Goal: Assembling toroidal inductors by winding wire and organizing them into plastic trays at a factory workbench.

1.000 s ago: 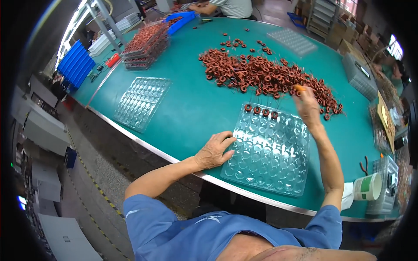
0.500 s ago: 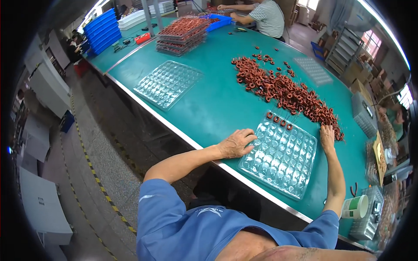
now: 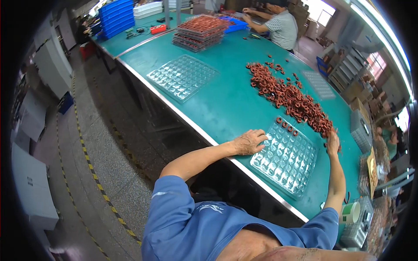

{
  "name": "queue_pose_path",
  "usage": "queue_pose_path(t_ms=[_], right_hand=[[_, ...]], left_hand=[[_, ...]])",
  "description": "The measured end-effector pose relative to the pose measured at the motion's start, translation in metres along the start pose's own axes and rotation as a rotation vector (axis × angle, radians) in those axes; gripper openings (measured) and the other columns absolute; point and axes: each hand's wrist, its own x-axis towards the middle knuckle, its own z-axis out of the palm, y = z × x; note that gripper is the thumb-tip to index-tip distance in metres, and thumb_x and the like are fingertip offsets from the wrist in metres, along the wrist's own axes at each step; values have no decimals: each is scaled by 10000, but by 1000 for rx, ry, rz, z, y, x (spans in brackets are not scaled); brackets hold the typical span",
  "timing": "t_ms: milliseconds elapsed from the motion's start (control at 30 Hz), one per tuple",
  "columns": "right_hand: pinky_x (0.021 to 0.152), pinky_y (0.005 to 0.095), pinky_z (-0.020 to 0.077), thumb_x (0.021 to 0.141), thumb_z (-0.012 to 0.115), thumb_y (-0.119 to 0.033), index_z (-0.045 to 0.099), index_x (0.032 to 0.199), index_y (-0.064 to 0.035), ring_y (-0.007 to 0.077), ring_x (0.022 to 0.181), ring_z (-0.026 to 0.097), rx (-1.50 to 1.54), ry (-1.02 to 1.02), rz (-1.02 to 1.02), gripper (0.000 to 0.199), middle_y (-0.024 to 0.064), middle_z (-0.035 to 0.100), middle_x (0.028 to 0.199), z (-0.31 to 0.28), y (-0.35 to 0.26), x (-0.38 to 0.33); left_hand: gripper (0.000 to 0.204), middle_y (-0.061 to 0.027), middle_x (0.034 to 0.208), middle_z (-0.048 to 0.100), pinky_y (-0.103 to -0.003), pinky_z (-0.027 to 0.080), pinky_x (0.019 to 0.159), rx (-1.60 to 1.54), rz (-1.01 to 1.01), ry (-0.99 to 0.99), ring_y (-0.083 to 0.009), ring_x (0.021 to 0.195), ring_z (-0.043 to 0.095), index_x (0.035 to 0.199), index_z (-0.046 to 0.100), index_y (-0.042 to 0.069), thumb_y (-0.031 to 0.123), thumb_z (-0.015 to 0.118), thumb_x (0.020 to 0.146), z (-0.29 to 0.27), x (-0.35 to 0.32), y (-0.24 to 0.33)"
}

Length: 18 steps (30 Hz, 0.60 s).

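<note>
And the left hand (image 3: 251, 142), thumb and fingers apart, rests at the edge of the clear tray (image 3: 285, 158); the right hand (image 3: 333, 143) is at the near end of the ring pile (image 3: 291, 98) (fingertips hidden, can't tell if they're pinching); four rings (image 3: 290, 128) sit in the tray, pile crowding its far side, bucket (image 3: 349, 213) beside the right sleeve (image 3: 320, 226)

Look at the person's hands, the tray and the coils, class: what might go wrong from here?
1. The red ring coils overlap in a heap, so the right hand at its near end might drag neighbours along.
2. The left hand is at the left edge of the clear pocketed tray; a nudge could unseat the four coils along its far edge.
</note>
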Motion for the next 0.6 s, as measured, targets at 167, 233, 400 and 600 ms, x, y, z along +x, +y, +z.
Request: queue_pose_path(t_ms=[167,233,400,600], right_hand=[[617,305,482,947,555,-209,679,999,-22,176,667,623,388,103,467,230,103,663,762,-37,-59,29],[584,233,456,943,576,-173,686,1048,-28,80,668,587,640,130,512,210,36,662,781,-69,-100,32],[619,223,478,926,599,-109,691,1078,-45,80,731,608,1038,11,399,188,25,685,838,-116,-208,9],[734,276,534,858,662,-40,691,1023,-21,168,848,681,1010,-69,151,169,102,705,916,-157,-284,-17]], left_hand=[[337,-172,1138,499,-426,454,908,-107,-14,22,-358,1062,526,1133,551,38,183,622,836,-6,-5,-9],[348,-169,1156,490,-398,500,864,-160,-132,200,-326,1087,531,1151,540,20,184,622,855,-10,0,-3],[464,-156,1102,578,-310,525,795,-946,-429,212,-225,935,632,1267,437,-37,338,463,995,-20,55,51],[371,-139,851,636,-305,543,618,-1501,-470,-63,-216,691,662,1215,476,18,331,424,1022,-12,59,110]])
